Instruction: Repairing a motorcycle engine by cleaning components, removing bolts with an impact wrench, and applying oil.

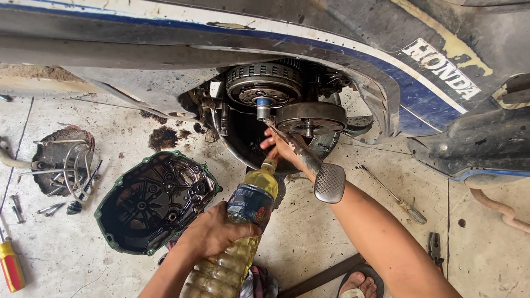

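Note:
My left hand (213, 232) grips a clear plastic bottle (229, 249) of yellowish-brown liquid, tilted so its neck points up toward the opened engine case (244, 138) of a motorcycle. My right hand (280, 147) reaches under the metal foot pedal (328, 182) and touches the engine at the bottle's mouth, below the two round clutch assemblies (265, 84). The fingertips of the right hand are partly hidden by the pedal lever.
The removed black engine cover (153, 202) with a green gasket lies on the tiled floor at left. A red-and-yellow screwdriver (7, 258), bolts and a wire spring (73, 171) lie further left. Another screwdriver (392, 195) and pliers (434, 248) rest at right. My sandalled foot (356, 292) and a rag (256, 292) are below.

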